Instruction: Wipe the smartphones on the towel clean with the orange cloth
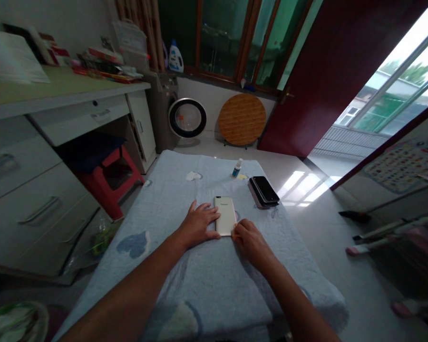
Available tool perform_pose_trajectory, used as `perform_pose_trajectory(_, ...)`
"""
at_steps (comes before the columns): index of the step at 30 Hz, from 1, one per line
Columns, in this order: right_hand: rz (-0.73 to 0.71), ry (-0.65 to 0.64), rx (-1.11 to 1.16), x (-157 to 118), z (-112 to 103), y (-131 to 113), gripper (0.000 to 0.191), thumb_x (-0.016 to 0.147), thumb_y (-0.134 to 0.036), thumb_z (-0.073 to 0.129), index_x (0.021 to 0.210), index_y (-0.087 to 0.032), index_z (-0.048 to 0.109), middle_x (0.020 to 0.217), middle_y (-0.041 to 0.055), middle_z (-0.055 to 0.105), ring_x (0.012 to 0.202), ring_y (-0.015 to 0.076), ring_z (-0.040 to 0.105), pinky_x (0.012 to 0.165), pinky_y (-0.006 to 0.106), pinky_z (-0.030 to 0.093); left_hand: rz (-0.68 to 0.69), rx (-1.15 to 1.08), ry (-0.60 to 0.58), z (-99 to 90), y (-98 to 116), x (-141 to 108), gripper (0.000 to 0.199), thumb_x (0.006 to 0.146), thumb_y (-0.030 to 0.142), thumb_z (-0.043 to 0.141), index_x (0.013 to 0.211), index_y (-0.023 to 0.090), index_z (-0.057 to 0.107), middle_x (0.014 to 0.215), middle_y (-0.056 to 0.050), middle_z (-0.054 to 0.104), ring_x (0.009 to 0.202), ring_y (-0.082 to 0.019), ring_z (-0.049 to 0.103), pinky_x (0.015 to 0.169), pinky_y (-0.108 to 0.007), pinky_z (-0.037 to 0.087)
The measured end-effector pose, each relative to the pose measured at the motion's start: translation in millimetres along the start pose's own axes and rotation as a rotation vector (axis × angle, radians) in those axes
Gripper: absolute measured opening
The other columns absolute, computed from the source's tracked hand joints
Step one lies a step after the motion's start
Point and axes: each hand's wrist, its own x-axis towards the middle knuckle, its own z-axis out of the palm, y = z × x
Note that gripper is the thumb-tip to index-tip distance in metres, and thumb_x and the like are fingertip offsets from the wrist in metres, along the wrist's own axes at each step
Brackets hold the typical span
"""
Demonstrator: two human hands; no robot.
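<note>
A white-gold smartphone (pixel 226 216) lies back side up on the cloth-covered table (pixel 157 209). My left hand (pixel 199 223) has its fingers spread, with the fingertips and thumb against the phone's left edge. At the phone's lower right corner my right hand (pixel 248 237) is closed. A small bit of something orange-tan shows by its fingertips, too small to name. To the right lies a stack of dark phones (pixel 264 191). Beyond the phone stands a small spray bottle (pixel 237 168) with a blue label and white top.
On the left are a white desk (pixel 74 116) with drawers and a red stool (pixel 110 175) under it. Behind the table stand a washing machine with its round door (pixel 187 118) ajar and a round wooden board (pixel 241 118). A dark red door (pixel 317 76) is at the back right.
</note>
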Motion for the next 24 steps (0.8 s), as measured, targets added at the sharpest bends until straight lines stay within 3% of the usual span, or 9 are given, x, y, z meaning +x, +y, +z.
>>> perform_pose_trajectory(3, -0.028, -0.038, -0.079, 7.0, 1.5, -1.0, 0.013, 0.090, -0.009, 0.053, 0.083, -0.016, 0.062, 0.090, 0.0054, 0.058, 0.086, 0.0161, 0.052, 0.080, 0.026, 0.042, 0.009, -0.001, 0.014, -1.3, 1.7, 0.5, 0.055, 0.078, 0.058, 0.066, 0.125, 0.031, 0.059, 0.140, -0.006, 0.054, 0.133, -0.034, 0.038, 0.111, -0.065, 0.004)
perform_pose_trajectory(6, -0.086, -0.066, -0.140, 12.3, 1.9, -7.3, 0.012, 0.089, -0.010, 0.054, 0.084, -0.015, 0.063, 0.090, 0.0064, 0.059, 0.087, 0.0173, 0.052, 0.080, 0.028, 0.042, -0.008, -0.008, 0.023, -2.6, 4.2, 2.3, 0.038, 0.094, 0.048, 0.045, 0.126, 0.032, 0.058, 0.137, -0.003, 0.057, 0.131, -0.030, 0.041, 0.111, -0.064, 0.005)
perform_pose_trajectory(9, -0.138, -0.078, -0.173, 19.3, 4.9, -19.0, 0.012, 0.090, -0.010, 0.054, 0.084, -0.015, 0.064, 0.089, 0.0070, 0.060, 0.088, 0.0181, 0.052, 0.083, 0.029, 0.041, -0.040, -0.033, 0.042, -3.3, 6.2, 2.6, 0.044, 0.099, 0.034, 0.031, 0.142, 0.026, 0.039, 0.135, -0.005, 0.058, 0.130, -0.026, 0.043, 0.113, -0.061, 0.006)
perform_pose_trajectory(12, -0.177, -0.086, -0.196, 29.1, 12.7, -32.5, 0.015, 0.091, -0.011, 0.052, 0.084, -0.014, 0.065, 0.089, 0.0078, 0.061, 0.088, 0.0189, 0.052, 0.083, 0.030, 0.041, -0.044, -0.048, 0.034, -3.2, 6.0, 0.5, 0.059, 0.095, 0.023, 0.031, 0.151, 0.019, 0.014, 0.138, -0.007, 0.056, 0.133, -0.024, 0.039, 0.115, -0.057, 0.005)
perform_pose_trajectory(15, -0.221, -0.095, -0.205, 38.0, 22.1, -41.9, 0.018, 0.091, -0.012, 0.050, 0.082, -0.015, 0.065, 0.088, 0.0084, 0.062, 0.088, 0.0197, 0.052, 0.082, 0.031, 0.040, -0.041, -0.037, 0.030, -2.7, 4.4, -1.7, 0.070, 0.088, 0.016, 0.033, 0.152, 0.019, 0.004, 0.139, -0.006, 0.055, 0.134, -0.024, 0.036, 0.115, -0.056, 0.002)
perform_pose_trajectory(18, -0.226, -0.084, -0.192, 39.8, 26.4, -43.5, 0.018, 0.091, -0.012, 0.050, 0.083, -0.016, 0.065, 0.088, 0.0084, 0.061, 0.088, 0.0198, 0.051, 0.082, 0.032, 0.040, -0.040, -0.020, 0.045, -3.1, 3.2, -2.2, 0.072, 0.085, 0.015, 0.036, 0.152, 0.020, 0.011, 0.139, -0.006, 0.055, 0.132, -0.025, 0.039, 0.115, -0.056, 0.003)
perform_pose_trajectory(24, -0.108, -0.044, -0.128, 21.1, 16.2, -25.4, 0.015, 0.091, -0.010, 0.051, 0.086, -0.016, 0.064, 0.094, 0.0068, 0.060, 0.090, 0.0187, 0.052, 0.084, 0.030, 0.041, -0.017, 0.019, -0.016, -6.1, 3.7, -1.9, 0.060, 0.076, 0.031, 0.057, 0.136, 0.031, 0.048, 0.143, -0.003, 0.051, 0.137, -0.034, 0.034, 0.112, -0.065, -0.001)
